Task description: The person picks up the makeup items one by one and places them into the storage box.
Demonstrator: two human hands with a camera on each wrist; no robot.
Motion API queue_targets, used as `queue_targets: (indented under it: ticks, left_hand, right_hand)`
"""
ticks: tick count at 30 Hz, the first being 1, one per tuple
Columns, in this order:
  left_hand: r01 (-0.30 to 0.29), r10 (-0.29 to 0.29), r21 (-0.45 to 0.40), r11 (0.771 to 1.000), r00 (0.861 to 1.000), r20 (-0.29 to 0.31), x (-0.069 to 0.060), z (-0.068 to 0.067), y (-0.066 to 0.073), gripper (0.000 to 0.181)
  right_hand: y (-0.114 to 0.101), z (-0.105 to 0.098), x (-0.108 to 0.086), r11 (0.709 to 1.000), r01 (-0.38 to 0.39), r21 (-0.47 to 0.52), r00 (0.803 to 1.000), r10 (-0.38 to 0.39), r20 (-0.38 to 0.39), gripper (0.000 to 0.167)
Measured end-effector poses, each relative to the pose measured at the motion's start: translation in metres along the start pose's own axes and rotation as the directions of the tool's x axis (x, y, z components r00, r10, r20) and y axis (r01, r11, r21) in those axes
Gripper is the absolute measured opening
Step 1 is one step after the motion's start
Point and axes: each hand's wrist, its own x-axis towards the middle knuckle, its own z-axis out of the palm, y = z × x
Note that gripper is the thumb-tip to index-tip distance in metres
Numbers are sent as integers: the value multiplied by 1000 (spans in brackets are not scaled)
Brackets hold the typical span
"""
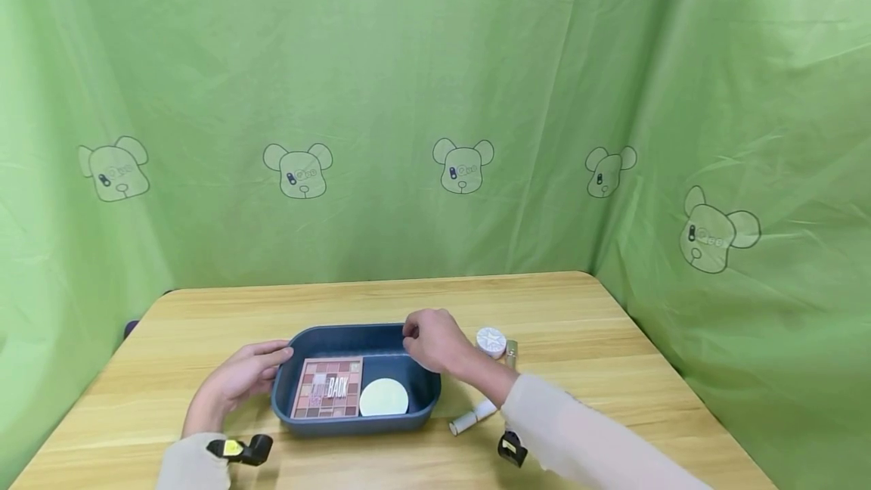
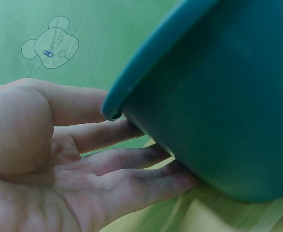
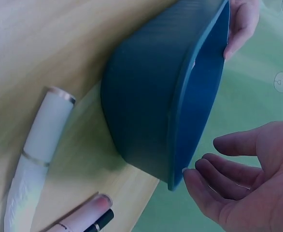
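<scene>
In the head view, the right hand (image 1: pixel 435 342) hid part of the far rim of the tub (image 1: pixel 357 426), while the forearm (image 1: pixel 488 376) covered the near end of the gold tube (image 1: pixel 512 351) and the far end of the white tube (image 1: pixel 466 423). On the palette (image 1: pixel 329 399), the lettering before "BACK" was too unclear to read. The left wrist view cut off the tub at the top and right; its wall hid its contents and the thumb tip of the left hand (image 1: pixel 241 376). In the right wrist view, the bottom edge cropped the white tube and a pink tube (image 3: pixel 86 212).
</scene>
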Motion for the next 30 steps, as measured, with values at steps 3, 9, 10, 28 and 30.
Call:
queue_targets:
  ticks: [3,9,10,28,30]
  left_hand:
    - [2,-2,-4,1000,1000,-5,0,0,0,65]
    - [-1,1,3,1000,1000,-2,1,0,-1,64]
    - [-1,1,3,1000,1000,-1,1,0,-1,63]
    - [12,-12,1,1000,1000,-26,0,2,-1,64]
    - [16,-16,-1,1000,999,-32,0,2,-1,63]
  right_hand:
    - [3,-3,1,1000,-5,1,1000,5,-24,9]
    - [9,-6,5,1000,-8,-23,996,6,-85,9]
    - [11,-6,5,1000,-10,-30,995,7,-96,10]
    - [62,-21,15,979,-159,-130,977,137,-166,31]
    - [68,-21,15,976,-173,-131,976,152,-158,31]
